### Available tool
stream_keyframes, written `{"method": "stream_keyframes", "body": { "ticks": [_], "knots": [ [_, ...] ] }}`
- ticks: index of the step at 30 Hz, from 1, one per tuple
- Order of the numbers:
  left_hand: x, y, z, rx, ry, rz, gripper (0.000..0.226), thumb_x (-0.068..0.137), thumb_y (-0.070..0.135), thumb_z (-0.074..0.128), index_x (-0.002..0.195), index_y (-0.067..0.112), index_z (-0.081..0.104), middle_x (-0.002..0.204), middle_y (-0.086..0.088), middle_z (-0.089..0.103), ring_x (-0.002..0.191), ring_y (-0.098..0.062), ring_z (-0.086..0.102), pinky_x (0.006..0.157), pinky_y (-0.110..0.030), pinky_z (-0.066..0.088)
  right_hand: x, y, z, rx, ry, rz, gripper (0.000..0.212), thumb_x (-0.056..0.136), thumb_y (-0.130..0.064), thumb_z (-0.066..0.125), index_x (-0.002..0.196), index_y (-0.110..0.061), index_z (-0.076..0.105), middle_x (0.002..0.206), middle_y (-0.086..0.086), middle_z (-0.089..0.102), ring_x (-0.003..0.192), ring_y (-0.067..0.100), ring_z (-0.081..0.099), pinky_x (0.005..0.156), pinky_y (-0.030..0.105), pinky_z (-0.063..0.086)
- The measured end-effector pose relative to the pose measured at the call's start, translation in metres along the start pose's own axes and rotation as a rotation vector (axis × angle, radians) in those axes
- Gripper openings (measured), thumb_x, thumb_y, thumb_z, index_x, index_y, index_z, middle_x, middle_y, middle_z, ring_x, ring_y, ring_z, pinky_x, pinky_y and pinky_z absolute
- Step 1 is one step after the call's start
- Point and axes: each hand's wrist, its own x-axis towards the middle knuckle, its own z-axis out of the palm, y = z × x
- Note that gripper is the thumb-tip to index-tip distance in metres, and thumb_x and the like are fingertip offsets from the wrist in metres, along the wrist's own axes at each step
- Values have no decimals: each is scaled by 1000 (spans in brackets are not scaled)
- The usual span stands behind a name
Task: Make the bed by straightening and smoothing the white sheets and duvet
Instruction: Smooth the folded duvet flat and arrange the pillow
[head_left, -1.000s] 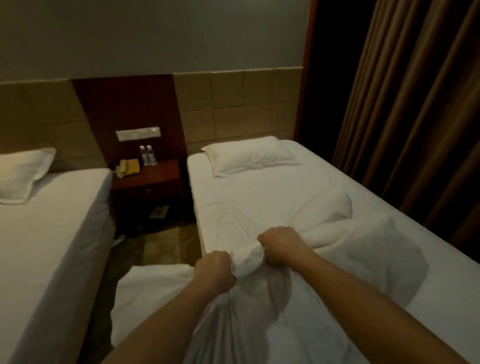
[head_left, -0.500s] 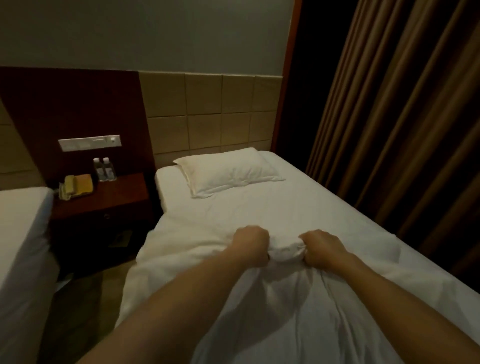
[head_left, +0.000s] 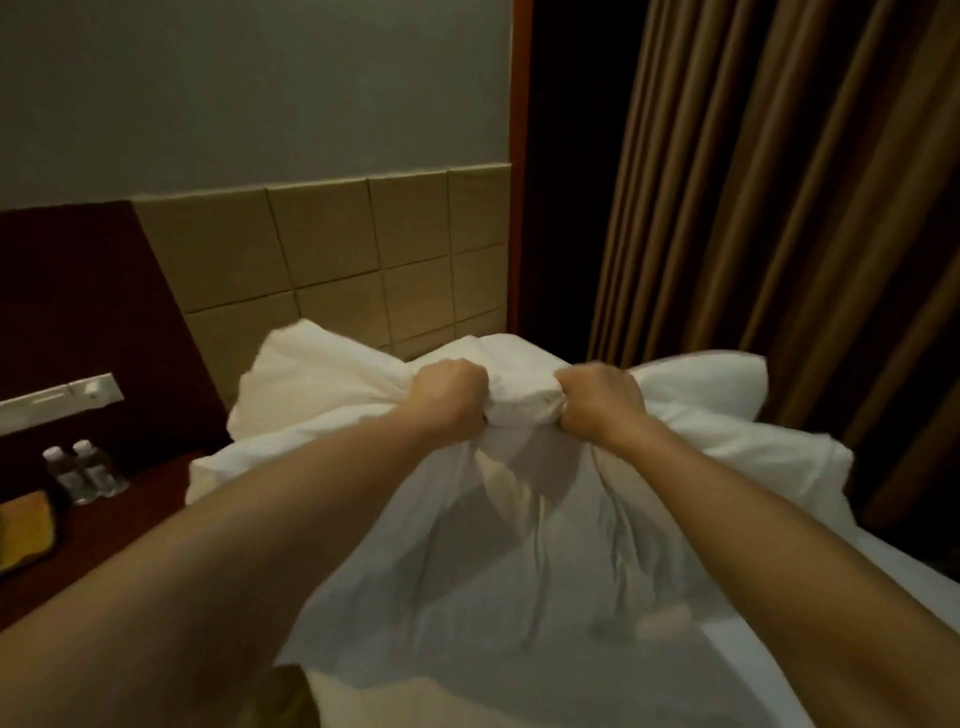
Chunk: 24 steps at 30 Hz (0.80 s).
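A white duvet (head_left: 519, 545) billows up off the bed, bunched at its top edge. My left hand (head_left: 447, 397) grips one fistful of that edge and my right hand (head_left: 597, 397) grips another, a short roll of fabric stretched between them. Both arms reach forward, raised above the mattress. The lifted duvet spreads left and right of my fists and hides the pillow. A strip of white bed sheet (head_left: 893, 582) shows at the lower right.
A tan padded headboard (head_left: 332, 249) lines the wall ahead. Brown curtains (head_left: 779, 208) hang close on the right. At the left stands a dark nightstand (head_left: 119, 509) with two water bottles (head_left: 78, 473) and a yellow object (head_left: 23, 530).
Both hands have lifted the gripped duvet edge up and forward toward the headboard. The duvet now billows in the air and covers the pillow that showed before.
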Motion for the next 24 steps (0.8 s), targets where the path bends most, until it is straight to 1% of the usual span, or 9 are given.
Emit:
{"method": "stream_keyframes", "body": {
  "ticks": [4,6,8,10,12,13,15,19,24],
  "knots": [
    [55,-22,1,-64,117,-117,15,73,21,63,87,15,64,84,-8,65,73,-27,60,59,-29,36,79,15,1,-46,163,-131,17,78,-22,56,94,-17,60,100,10,66,91,32,61,71,35,45],
    [56,-15,28,-104,-38,-148,12,74,25,64,79,17,58,87,-6,65,70,-25,54,60,-28,37,85,22,31,-110,101,-190,22,76,-20,58,98,-16,61,101,11,66,91,32,61,72,35,45],
    [46,3,74,-114,-369,-98,21,78,33,66,87,15,59,92,-4,62,82,-26,58,66,-28,41,66,27,80,-214,-120,-195,27,81,-23,56,107,-18,60,110,9,64,101,31,60,82,36,44],
    [38,21,113,-96,-697,-16,33,82,41,64,98,11,62,96,-6,59,92,-27,59,73,-30,42,35,31,130,-298,-445,-134,31,89,-26,49,119,-20,56,123,8,58,115,29,53,97,39,37],
    [45,26,137,-52,-803,18,38,85,44,61,103,10,62,99,-7,59,94,-26,58,74,-32,42,13,38,164,-315,-684,-49,36,91,-21,44,127,-18,47,131,9,50,121,28,45,103,44,29],
    [51,25,141,-39,-791,24,38,86,42,60,107,10,61,104,-8,60,96,-26,58,74,-32,42,8,42,172,-301,-730,-15,40,90,-18,44,130,-17,43,132,9,47,122,28,43,104,45,27],
    [64,22,149,-23,-686,39,27,87,33,57,105,12,60,106,-6,60,93,-25,58,73,-31,41,12,49,174,-255,-703,40,42,89,-14,43,131,-15,40,133,10,43,121,28,40,102,44,29],
    [73,21,160,53,-580,95,3,85,14,49,84,13,52,71,1,45,71,-21,49,67,-29,40,37,42,170,-226,-596,79,41,88,-9,42,129,-12,39,129,11,43,117,28,41,97,39,32],
    [96,-17,161,103,-533,104,17,84,9,48,68,12,43,66,1,42,63,-19,46,63,-28,39,66,12,176,-226,-577,57,41,88,-7,41,129,-9,39,130,12,43,120,29,40,99,40,31]
  ]
}}
